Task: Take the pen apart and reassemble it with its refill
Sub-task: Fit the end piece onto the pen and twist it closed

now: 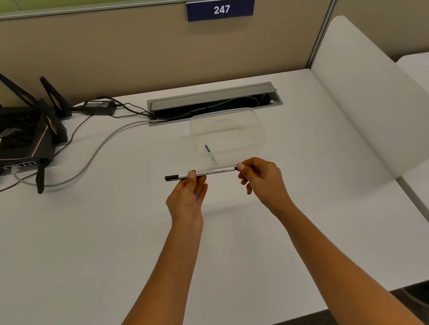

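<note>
A slim white pen (pixel 216 171) with a black cap at its left end and small black print is held level above the white desk (pixel 109 251). My left hand (pixel 187 195) pinches it near the cap, thumb and finger around the barrel. My right hand (pixel 261 175) pinches the pen's right end with its fingertips. Just behind the pen stands a clear plastic container (pixel 227 137), and a thin blue refill (pixel 210 152) lies slanted inside it.
A black router (pixel 5 137) with several antennas and cables sits at the back left. A cable hatch (pixel 213 103) is sunk into the desk behind the container. A frosted divider panel (pixel 378 95) rises at the right. The beige partition behind carries a blue sign "247" (pixel 221 9).
</note>
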`<state>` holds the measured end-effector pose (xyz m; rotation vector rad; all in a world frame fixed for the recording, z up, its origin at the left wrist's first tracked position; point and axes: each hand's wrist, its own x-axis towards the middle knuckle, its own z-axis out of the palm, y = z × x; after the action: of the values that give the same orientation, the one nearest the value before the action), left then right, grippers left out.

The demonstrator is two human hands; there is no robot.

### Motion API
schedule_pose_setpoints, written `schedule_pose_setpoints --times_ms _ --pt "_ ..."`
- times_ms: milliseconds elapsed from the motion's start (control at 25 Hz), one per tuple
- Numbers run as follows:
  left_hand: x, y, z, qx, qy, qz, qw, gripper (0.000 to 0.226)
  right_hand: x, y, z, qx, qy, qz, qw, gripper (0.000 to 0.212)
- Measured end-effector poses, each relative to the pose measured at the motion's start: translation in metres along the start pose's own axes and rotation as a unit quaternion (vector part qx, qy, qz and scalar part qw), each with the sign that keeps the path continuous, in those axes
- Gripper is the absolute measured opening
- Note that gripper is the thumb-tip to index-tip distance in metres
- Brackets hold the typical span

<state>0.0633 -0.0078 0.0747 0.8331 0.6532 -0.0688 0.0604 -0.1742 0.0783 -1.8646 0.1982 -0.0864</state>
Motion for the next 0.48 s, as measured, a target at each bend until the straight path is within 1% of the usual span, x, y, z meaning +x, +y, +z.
schedule_pose_setpoints --times_ms 80,160,320,440,480 --pt "-0.0009 -0.0003 0.0010 -0.001 -0.001 0.002 1.000 0.021 0.0007 0.0001 0.0031 -0.013 -0.006 0.019 1.000 0.030" --pt "-0.0005 0.0006 0.0014 0.002 -0.003 0.005 1.000 0.019 -0.0004 -0.0002 0.0053 -0.006 0.000 0.029 1.000 0.033" --pt "-0.0001 0.0045 0.0012 0.000 0.003 0.013 1.000 0.018 -0.0031 -0.0002 0.0029 0.059 0.004 0.005 0.998 0.009" --pt "-0.0019 0.0030 0.0017 0.003 0.000 0.010 1.000 0.016 -0.0021 0.0002 0.0019 0.057 0.003 0.011 0.998 0.010" --pt "-0.0030 0.0022 0.0020 0.004 -0.001 0.010 1.000 0.015 -0.0018 -0.0004 0.0029 0.047 0.003 0.019 0.999 0.015"
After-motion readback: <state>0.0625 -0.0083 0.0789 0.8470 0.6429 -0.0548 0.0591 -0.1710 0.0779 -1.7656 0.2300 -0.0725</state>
